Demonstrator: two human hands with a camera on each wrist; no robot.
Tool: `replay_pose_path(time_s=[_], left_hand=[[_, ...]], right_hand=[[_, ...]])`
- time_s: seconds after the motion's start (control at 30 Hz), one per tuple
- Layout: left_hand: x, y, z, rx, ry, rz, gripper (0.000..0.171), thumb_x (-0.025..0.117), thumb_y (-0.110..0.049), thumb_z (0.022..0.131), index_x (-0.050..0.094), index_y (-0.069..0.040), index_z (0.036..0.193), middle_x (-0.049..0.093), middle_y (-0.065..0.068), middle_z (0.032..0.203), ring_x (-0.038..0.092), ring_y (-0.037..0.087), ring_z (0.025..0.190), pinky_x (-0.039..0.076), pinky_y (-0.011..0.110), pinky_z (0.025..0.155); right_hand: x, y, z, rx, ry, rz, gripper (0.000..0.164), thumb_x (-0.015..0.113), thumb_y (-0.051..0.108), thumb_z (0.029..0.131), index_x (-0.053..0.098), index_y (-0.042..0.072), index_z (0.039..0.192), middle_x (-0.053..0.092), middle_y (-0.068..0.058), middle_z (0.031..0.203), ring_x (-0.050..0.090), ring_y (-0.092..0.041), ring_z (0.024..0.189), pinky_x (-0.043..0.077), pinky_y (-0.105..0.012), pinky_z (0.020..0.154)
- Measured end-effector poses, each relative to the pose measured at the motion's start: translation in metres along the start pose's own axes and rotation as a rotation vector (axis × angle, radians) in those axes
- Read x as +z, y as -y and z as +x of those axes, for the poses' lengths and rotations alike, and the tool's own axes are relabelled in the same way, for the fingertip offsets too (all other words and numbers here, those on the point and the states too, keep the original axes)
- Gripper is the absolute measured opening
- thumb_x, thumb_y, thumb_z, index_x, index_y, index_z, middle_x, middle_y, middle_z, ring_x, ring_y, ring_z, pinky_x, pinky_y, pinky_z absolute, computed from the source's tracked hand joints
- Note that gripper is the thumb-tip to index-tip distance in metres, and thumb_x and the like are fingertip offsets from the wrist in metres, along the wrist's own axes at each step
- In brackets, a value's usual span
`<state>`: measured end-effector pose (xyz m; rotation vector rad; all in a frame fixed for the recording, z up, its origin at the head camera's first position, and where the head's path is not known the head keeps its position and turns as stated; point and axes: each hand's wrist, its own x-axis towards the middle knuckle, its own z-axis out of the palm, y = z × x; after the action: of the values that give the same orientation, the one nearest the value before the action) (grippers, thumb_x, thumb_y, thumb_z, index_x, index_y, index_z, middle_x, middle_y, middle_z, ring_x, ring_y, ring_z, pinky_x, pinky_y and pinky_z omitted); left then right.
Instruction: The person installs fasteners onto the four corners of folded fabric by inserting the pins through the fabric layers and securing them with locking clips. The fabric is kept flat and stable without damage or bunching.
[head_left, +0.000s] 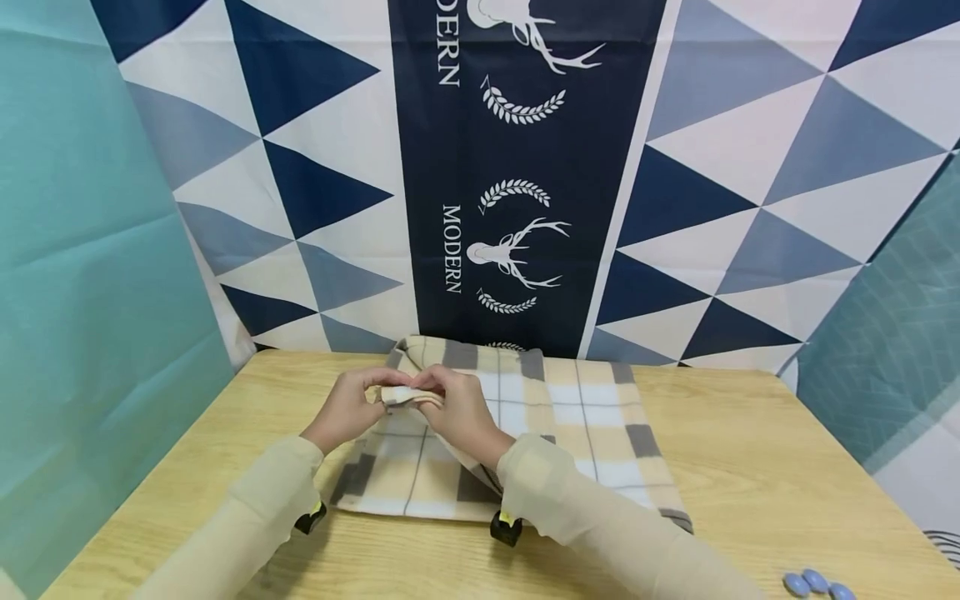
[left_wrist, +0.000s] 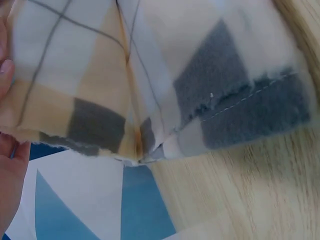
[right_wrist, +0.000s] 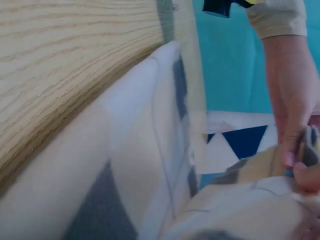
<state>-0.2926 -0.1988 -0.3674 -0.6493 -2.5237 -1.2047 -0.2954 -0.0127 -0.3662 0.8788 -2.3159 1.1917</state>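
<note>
A checked fleece blanket (head_left: 592, 417) in cream, white and grey lies folded in layers on the wooden table. My left hand (head_left: 351, 407) and right hand (head_left: 461, 412) meet over its left part, each pinching a lifted edge between thumb and fingers. In the left wrist view, the blanket (left_wrist: 95, 120) hangs with a crease down its middle, and part of my left hand (left_wrist: 12, 175) shows at the left edge. The right wrist view has the left hand (right_wrist: 295, 105) pinching the cloth, with right fingertips (right_wrist: 307, 176) beside it at the edge.
Several small blue oval objects (head_left: 816, 581) lie at the table's front right. A patterned cloth backdrop (head_left: 525, 167) hangs behind the table (head_left: 750, 467), and a teal cloth (head_left: 105, 275) hangs on the left. Black devices (head_left: 506, 528) are worn at the wrists.
</note>
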Motion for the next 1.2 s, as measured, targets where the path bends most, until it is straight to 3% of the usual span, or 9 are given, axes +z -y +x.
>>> replay_pose_path(time_s=[0.17, 0.27, 0.33, 0.4, 0.5, 0.7, 0.87, 1.07, 1.2], left_hand=[[0.003, 0.002, 0.001, 0.026, 0.014, 0.005, 0.04, 0.061, 0.019, 0.074, 0.075, -0.01, 0.098, 0.074, 0.008, 0.099, 0.067, 0.026, 0.1, 0.053, 0.041, 0.084], [0.004, 0.004, 0.0, 0.001, 0.039, -0.001, 0.045, 0.059, 0.021, 0.074, 0.076, -0.011, 0.099, 0.075, 0.009, 0.101, 0.066, 0.029, 0.105, 0.052, 0.035, 0.076], [0.004, 0.004, -0.002, -0.026, 0.069, -0.011, 0.049, 0.055, 0.023, 0.073, 0.076, -0.012, 0.101, 0.075, 0.01, 0.103, 0.067, 0.028, 0.1, 0.049, 0.027, 0.061], [0.004, 0.004, -0.003, -0.057, 0.097, -0.021, 0.057, 0.048, 0.025, 0.071, 0.076, -0.013, 0.102, 0.074, 0.011, 0.106, 0.066, 0.026, 0.089, 0.034, 0.021, 0.047], [0.004, 0.004, -0.006, -0.084, 0.123, -0.031, 0.061, 0.043, 0.025, 0.069, 0.076, -0.014, 0.102, 0.073, 0.011, 0.109, 0.056, 0.021, 0.075, 0.021, 0.016, 0.041], [-0.001, 0.01, -0.013, -0.135, 0.13, -0.02, 0.06, 0.043, 0.024, 0.069, 0.076, -0.014, 0.101, 0.072, 0.014, 0.11, 0.053, 0.016, 0.073, 0.021, 0.017, 0.04], [-0.009, 0.013, -0.016, -0.146, 0.11, 0.013, 0.049, 0.054, 0.022, 0.073, 0.076, -0.013, 0.1, 0.072, 0.017, 0.109, 0.052, 0.015, 0.068, 0.022, 0.018, 0.04], [-0.016, 0.012, -0.018, -0.089, 0.101, 0.067, 0.035, 0.07, 0.013, 0.074, 0.077, -0.012, 0.096, 0.075, 0.013, 0.101, 0.062, 0.021, 0.085, 0.023, 0.021, 0.04], [-0.019, 0.011, -0.019, -0.083, 0.108, 0.078, 0.043, 0.061, 0.02, 0.073, 0.077, -0.012, 0.096, 0.074, 0.015, 0.102, 0.06, 0.02, 0.08, 0.023, 0.02, 0.04]], right_hand=[[-0.035, -0.001, -0.013, 0.057, 0.124, 0.015, 0.017, 0.075, 0.011, 0.082, 0.068, 0.003, 0.095, 0.074, -0.012, 0.094, 0.072, -0.022, 0.086, 0.058, -0.025, 0.075], [-0.066, -0.01, -0.029, 0.036, 0.181, -0.034, 0.015, 0.073, 0.011, 0.084, 0.069, 0.001, 0.095, 0.073, -0.014, 0.094, 0.071, -0.024, 0.087, 0.059, -0.03, 0.077], [-0.09, -0.019, -0.045, 0.034, 0.204, -0.086, 0.013, 0.072, 0.01, 0.084, 0.069, 0.001, 0.093, 0.073, -0.013, 0.092, 0.071, -0.024, 0.085, 0.059, -0.03, 0.076], [-0.116, -0.03, -0.062, 0.059, 0.215, -0.157, 0.011, 0.071, 0.01, 0.085, 0.07, 0.002, 0.092, 0.074, -0.009, 0.09, 0.071, -0.021, 0.083, 0.059, -0.028, 0.074], [-0.156, -0.043, -0.089, 0.155, 0.209, -0.269, 0.011, 0.07, 0.012, 0.086, 0.072, 0.004, 0.093, 0.075, -0.007, 0.09, 0.071, -0.018, 0.079, 0.058, -0.023, 0.07], [-0.225, -0.055, -0.136, 0.326, 0.177, -0.446, 0.019, 0.067, 0.022, 0.09, 0.074, 0.006, 0.099, 0.076, -0.008, 0.093, 0.071, -0.013, 0.073, 0.056, -0.022, 0.063], [-0.268, -0.065, -0.165, 0.414, 0.254, -0.543, 0.017, 0.067, 0.023, 0.09, 0.073, 0.009, 0.097, 0.075, -0.003, 0.089, 0.068, -0.009, 0.073, 0.056, -0.022, 0.063], [-0.3, -0.08, -0.194, 0.322, 0.409, -0.544, 0.021, 0.075, 0.019, 0.081, 0.07, 0.004, 0.096, 0.073, -0.005, 0.087, 0.062, 0.003, 0.071, 0.053, -0.019, 0.06], [-0.311, -0.091, -0.207, 0.186, 0.551, -0.437, 0.032, 0.082, 0.018, 0.073, 0.068, 0.004, 0.097, 0.071, -0.006, 0.087, 0.061, 0.004, 0.073, 0.053, -0.021, 0.058]])
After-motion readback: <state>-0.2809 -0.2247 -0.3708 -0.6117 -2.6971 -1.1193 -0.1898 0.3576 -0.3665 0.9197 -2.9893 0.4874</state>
